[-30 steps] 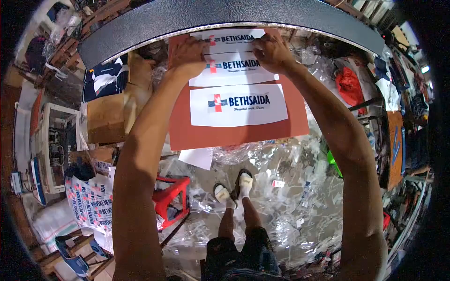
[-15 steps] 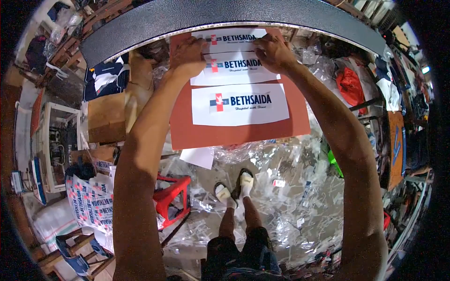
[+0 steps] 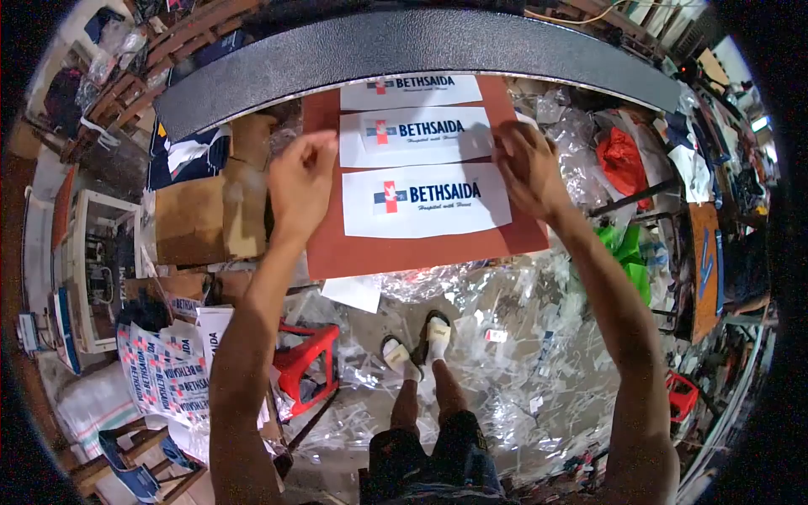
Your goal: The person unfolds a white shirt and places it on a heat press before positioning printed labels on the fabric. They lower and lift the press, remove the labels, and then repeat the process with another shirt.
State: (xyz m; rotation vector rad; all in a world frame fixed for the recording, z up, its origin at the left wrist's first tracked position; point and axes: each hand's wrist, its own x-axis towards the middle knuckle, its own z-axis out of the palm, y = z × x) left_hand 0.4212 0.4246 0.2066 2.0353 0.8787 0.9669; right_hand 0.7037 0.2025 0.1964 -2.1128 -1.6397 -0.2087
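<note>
A red-brown board (image 3: 421, 255) carries a column of three white sheets printed BETHSAIDA: a lower sheet (image 3: 370, 223), a middle sheet (image 3: 429, 151) and an upper sheet (image 3: 412, 101), partly hidden by the dark bar. My left hand (image 3: 303, 181) is at the board's left edge beside the middle sheet, its fingers curled together; whether anything is between them is too small to tell. At the right edge of the middle sheet, my right hand (image 3: 530, 164) has bent fingers over the board, their tips partly in shadow.
A black bar (image 3: 421, 50) arches above the board. Cardboard (image 3: 189, 219) lies left, above printed sheets (image 3: 164, 362) and a red stool (image 3: 307, 370). Plastic scraps cover the floor (image 3: 497, 404). On the right are a red bag (image 3: 621, 160) and a green bag (image 3: 627, 257).
Both hands have moved down from the upper sheet and apart, toward the board's sides. The board and its sheets appear slightly lower, with more of the upper sheet under the bar.
</note>
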